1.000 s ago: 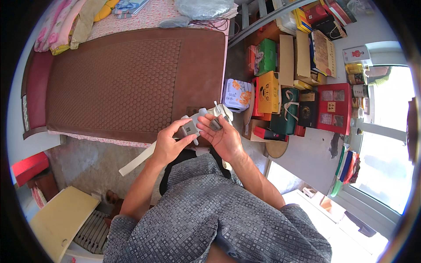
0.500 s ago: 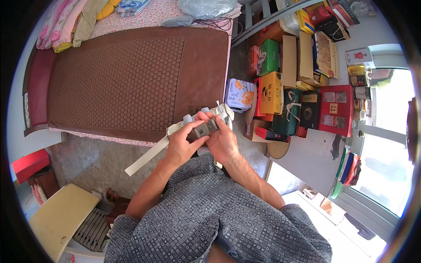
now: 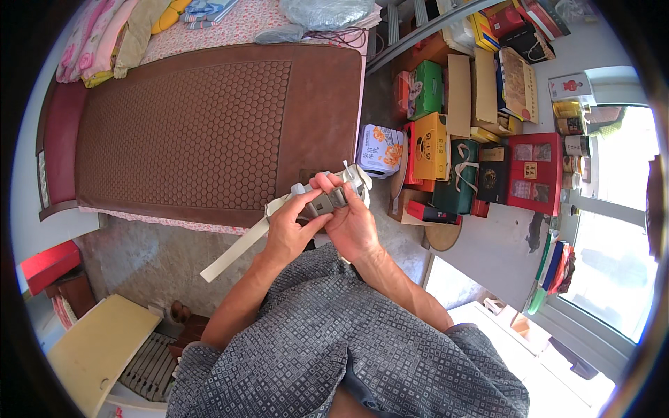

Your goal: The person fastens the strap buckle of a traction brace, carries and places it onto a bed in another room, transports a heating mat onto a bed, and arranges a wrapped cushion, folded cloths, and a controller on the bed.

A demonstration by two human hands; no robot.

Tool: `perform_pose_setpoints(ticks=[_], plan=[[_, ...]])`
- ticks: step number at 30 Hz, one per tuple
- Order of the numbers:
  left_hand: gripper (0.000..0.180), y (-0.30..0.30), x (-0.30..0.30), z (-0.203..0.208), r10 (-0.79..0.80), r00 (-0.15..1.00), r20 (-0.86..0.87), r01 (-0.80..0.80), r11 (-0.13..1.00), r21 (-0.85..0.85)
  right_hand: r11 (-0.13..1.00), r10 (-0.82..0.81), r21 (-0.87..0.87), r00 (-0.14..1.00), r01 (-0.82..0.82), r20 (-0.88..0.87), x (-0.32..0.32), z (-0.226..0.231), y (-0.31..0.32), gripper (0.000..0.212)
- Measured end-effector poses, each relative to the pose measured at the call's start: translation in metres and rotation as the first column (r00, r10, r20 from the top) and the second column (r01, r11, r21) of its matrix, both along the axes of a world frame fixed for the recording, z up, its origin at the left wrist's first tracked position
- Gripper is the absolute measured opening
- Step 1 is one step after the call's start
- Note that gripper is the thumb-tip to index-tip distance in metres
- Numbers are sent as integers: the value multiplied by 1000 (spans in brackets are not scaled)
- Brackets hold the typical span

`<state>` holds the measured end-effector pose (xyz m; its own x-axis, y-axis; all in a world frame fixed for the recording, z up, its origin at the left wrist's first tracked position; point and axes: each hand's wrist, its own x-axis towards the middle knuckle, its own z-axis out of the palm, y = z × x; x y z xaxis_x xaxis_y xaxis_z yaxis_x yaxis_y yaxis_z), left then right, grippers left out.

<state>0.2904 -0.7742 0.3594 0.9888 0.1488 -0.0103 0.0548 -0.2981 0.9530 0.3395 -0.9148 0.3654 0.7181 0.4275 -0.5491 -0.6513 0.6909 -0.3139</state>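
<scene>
Grey buckle sits between both hands by the brown mat, at its near right corner. Past the mat's right edge, a red box shows contents too small to identify through its windows; the inside of a lavender tin is hidden. The buckle's long axis slants from near left to far right. Left hand and right hand each pinch one end, thumb and fingers nearly together.

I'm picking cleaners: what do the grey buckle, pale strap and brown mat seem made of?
Buckle: smooth plastic or metal; its grey sheen leaves that open. Strap: probably woven fabric, matte, flat, ribbon-like. Mat: likely leather or imitation, faintly glossy with a honeycomb pattern.
</scene>
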Motion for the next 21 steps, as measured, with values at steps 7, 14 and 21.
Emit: perform_pose_setpoints(ticks=[7,14,21], plan=[[48,1,4,3,9,1000,12,-8,1000,-21,998,58,5,995,-59,85,4,-3,1,41],[48,2,5,2,-5,1000,30,6,1000,-15,998,58,-26,997,-56,58,5,1,2,43],[48,4,5,-1,-13,999,31,13,1000,-7,997,55,-53,995,-50,81,4,-3,5,41]])
